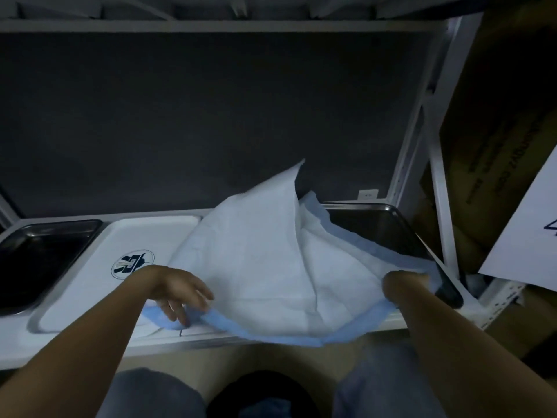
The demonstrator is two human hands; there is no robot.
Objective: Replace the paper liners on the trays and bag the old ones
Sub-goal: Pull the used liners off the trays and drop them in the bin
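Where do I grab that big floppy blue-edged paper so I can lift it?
Pinch the liner by its blue near edge, close to each end, coming from your own side. That edge hangs free off the shelf front; the floppy middle just sags.

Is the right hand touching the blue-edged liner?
Touching. The head view shows the right hand gripping the liner at its blue edge.
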